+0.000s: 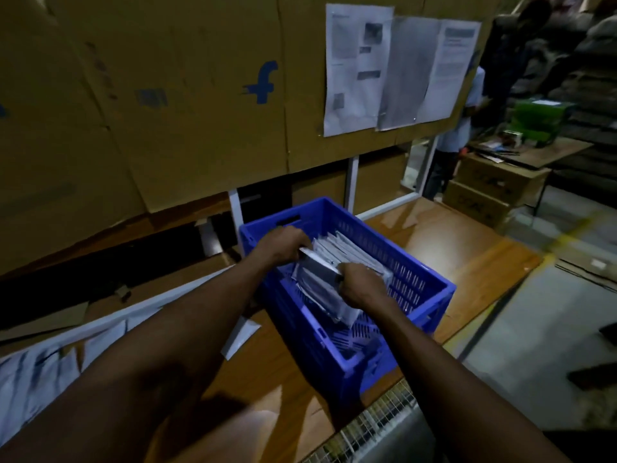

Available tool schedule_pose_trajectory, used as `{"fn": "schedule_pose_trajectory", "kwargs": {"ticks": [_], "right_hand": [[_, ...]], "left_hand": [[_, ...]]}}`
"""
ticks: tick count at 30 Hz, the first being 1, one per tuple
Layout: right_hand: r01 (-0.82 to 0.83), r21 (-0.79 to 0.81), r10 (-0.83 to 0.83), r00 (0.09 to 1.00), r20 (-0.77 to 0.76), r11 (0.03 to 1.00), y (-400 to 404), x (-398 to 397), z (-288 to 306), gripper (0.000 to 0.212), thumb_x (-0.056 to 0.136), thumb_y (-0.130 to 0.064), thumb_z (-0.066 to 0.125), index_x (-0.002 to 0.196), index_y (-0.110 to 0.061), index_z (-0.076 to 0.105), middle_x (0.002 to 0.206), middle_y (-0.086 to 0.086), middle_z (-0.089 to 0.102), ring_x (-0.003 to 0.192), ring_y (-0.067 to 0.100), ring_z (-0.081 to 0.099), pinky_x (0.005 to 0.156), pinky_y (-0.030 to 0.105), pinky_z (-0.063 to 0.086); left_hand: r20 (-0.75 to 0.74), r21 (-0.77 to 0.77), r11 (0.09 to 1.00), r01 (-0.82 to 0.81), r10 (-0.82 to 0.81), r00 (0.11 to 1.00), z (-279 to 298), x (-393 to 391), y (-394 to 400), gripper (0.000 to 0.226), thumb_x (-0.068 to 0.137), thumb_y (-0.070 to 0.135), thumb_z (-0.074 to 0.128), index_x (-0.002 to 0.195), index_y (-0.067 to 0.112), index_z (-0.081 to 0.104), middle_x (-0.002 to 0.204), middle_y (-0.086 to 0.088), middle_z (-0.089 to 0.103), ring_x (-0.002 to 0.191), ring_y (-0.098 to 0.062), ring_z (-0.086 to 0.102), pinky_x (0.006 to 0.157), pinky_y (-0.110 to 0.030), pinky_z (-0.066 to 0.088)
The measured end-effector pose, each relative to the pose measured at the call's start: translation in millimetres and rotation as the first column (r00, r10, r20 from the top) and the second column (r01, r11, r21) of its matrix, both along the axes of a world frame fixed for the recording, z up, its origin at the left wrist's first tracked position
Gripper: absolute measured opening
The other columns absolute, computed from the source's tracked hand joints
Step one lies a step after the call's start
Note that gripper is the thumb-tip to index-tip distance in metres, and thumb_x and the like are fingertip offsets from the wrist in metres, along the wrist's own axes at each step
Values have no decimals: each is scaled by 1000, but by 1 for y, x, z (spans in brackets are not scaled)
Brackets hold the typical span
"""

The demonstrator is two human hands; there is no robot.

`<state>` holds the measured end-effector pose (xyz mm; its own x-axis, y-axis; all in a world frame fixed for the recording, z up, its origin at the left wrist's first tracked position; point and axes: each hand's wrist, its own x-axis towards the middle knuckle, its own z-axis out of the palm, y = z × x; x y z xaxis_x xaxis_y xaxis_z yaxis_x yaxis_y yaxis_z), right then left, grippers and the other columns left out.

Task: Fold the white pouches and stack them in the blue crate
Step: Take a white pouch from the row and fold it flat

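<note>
Two hands work inside one blue crate (417,282); cardboard wall (167,111) with taped paper sheets (394,68) stands beyond the grip. Wooden table (467,248) carries the crate, which runs lengthwise away from the person.

Folded white pouches (347,248) stand in a row on edge in the crate's far half, directly under and beyond the grip. Near half of the crate, on the person's side of the grip, shows bare floor grid. The bundle in hand (320,279) lies with its long axis running from far-left to near-right, leaning against the row.

Left hand (283,243) curls over the bundle's far top edge, by the crate's far-left wall. Right hand (362,284) clamps the bundle's near-right side, fingers wrapped round it. Both grips are pinching pouches, neither spread.

Likely step: seating the bundle against the row. Left hand is nearer the crate wall, so little room there; crate walls to either side are what could snag the pouch corners.

Loose flat pouches (40,372) lie on the table left of the grip, and one white piece (242,335) sits just outside the crate's left wall. Wire mesh (374,426) at the near table edge.
</note>
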<state>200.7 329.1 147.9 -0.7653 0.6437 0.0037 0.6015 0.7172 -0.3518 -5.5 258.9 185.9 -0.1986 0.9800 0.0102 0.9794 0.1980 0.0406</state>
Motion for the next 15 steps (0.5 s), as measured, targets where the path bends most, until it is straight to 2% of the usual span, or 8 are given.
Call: {"fn": "schedule_pose_trajectory", "kwargs": {"ticks": [3,6,11,15], "right_hand": [[24,-62,-20,998,67,998,9,-13,-19,5,90,-17,56,92,-14,59,103,12,65,94,34,62,65,31,39],[57,-98,-46,993,112,994,17,-28,-37,17,88,-20,59,100,-11,66,107,15,66,98,36,64,70,33,44],[108,-118,-83,976,201,987,29,-47,-57,25,88,-24,64,104,-5,64,111,17,65,99,36,65,71,33,46],[135,-123,-100,961,258,983,37,-59,-70,31,88,-24,66,112,-4,63,114,16,64,103,35,64,79,36,50]], "left_hand": [[-9,-103,994,25,-26,1000,-23,-12,21,31,79,17,73,108,28,70,114,2,70,106,-25,64,79,-32,44],[33,-182,983,-10,16,999,-49,-30,36,39,80,23,76,116,26,63,124,-5,63,113,-32,58,86,-35,43],[128,-254,967,13,20,992,-81,-51,58,40,79,13,77,116,16,64,124,-9,61,114,-29,56,80,-29,36],[84,-363,932,17,14,996,-95,-55,78,38,81,14,77,116,12,65,127,-10,61,115,-30,57,90,-33,43]]}}
